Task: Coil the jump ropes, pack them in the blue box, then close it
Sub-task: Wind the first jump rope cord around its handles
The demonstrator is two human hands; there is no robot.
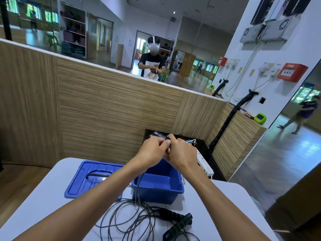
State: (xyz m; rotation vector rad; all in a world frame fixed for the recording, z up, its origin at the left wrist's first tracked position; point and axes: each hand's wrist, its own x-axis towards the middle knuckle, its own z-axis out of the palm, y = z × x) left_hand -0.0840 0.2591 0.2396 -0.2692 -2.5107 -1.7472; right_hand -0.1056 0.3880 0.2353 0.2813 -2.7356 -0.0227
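My left hand [153, 149] and my right hand [180, 151] are raised together above the open blue box [166, 192], fingers curled round a dark jump rope handle [169, 145] held between them. Its thin grey cord [139, 186] hangs down past the box's left wall to the table. A second jump rope [132, 221] lies in loose loops on the white table [43, 206] near me, its two black foam handles [175, 221] lying to the right of the loops. The blue lid [81, 180] lies upturned left of the box. The box's inside looks bare.
A wood-panelled wall [112, 110] topped by a mirror stands just behind the table. A white power strip [205, 162] lies in a dark recess behind the box. A black pole [224, 126] leans at the right. Open floor lies to the right.
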